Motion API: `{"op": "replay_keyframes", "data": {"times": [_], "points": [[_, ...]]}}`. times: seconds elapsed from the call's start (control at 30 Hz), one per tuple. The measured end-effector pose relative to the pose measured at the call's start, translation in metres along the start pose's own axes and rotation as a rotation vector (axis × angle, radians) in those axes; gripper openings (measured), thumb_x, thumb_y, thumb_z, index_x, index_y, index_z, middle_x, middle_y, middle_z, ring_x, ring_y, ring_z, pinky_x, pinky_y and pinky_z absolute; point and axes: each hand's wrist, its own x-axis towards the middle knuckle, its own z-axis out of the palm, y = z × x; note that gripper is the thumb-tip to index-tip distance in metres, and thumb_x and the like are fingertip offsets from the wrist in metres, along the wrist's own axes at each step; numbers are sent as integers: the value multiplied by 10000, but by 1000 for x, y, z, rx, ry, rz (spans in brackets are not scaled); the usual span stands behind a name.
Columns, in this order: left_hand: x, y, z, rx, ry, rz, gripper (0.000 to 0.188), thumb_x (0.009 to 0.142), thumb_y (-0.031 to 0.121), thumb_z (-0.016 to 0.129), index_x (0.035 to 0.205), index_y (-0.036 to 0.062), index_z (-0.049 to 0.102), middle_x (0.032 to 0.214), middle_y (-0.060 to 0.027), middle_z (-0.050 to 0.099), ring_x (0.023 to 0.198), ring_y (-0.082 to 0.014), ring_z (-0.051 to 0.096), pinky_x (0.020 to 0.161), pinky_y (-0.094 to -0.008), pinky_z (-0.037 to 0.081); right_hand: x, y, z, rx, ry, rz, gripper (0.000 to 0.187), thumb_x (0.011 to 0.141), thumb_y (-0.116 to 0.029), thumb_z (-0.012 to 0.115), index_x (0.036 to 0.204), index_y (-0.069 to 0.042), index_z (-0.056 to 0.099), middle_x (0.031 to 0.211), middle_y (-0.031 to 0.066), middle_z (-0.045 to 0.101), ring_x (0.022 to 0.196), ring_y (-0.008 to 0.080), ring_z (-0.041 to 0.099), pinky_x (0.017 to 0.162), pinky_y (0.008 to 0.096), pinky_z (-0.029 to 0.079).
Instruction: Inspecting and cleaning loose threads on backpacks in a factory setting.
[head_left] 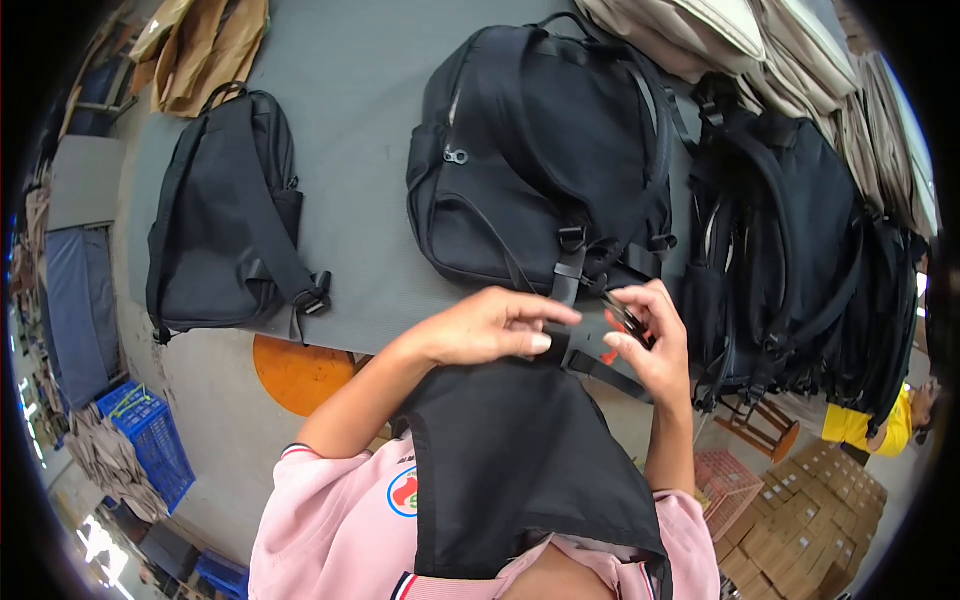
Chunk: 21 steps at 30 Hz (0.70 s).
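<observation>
A black backpack [560, 150] lies on the grey table, its shoulder straps facing up. By its bottom edge, my right hand [655, 335] is closed around small thread snips [630, 322], dark with orange-red parts. My left hand [490, 328] is beside a hanging black webbing strap [566, 285], index finger stretched out and thumb apart below it. Whether its fingertips touch the strap is hard to make out. Above the hands sits a black strap buckle [572, 238]. A black apron [520, 450] covers my front.
A smaller black backpack [225, 210] lies on the left of the grey table [350, 130]. Several black backpacks [780, 230] crowd the right side, below pale bags [700, 35]. Brown paper [205, 55] lies at the far left. An orange stool [300, 375] stands under the table edge; a person in yellow [880, 425] is at right.
</observation>
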Motion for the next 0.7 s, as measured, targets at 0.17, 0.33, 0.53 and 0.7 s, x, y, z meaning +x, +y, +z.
{"op": "replay_keyframes", "data": {"times": [0.17,0.33,0.53,0.7], "points": [[-34,18,-34,-159,581,93,173,896,112,546,989,-8,629,800,-67,644,795,-123,603,761,-270,476,-9,-36,23,-2,-9,64,175,769,11,658,940,-25,647,627,-42,443,576,29,393,567,179,348],[-13,-12,-93,437,1121,-163,385,882,309,585,1013,-53,574,866,-96,610,727,-156,586,680,-293,494,22,-54,93,-9,-314,-261,125,851,8,564,968,-2,605,751,84,598,638,157,590,597,258,454],[6,-24,-92,-118,696,-325,452,902,385,555,959,-64,563,827,-133,624,716,-199,623,603,-332,530,54,-17,117,-38,-78,-85,100,841,-2,582,938,19,571,788,102,593,656,209,607,604,295,468],[16,7,-15,-673,750,102,409,908,377,563,961,-29,576,900,-105,631,784,-166,626,684,-331,539,27,-10,92,-39,356,-311,40,840,30,566,833,12,601,697,73,542,568,119,464,526,231,367]]}}
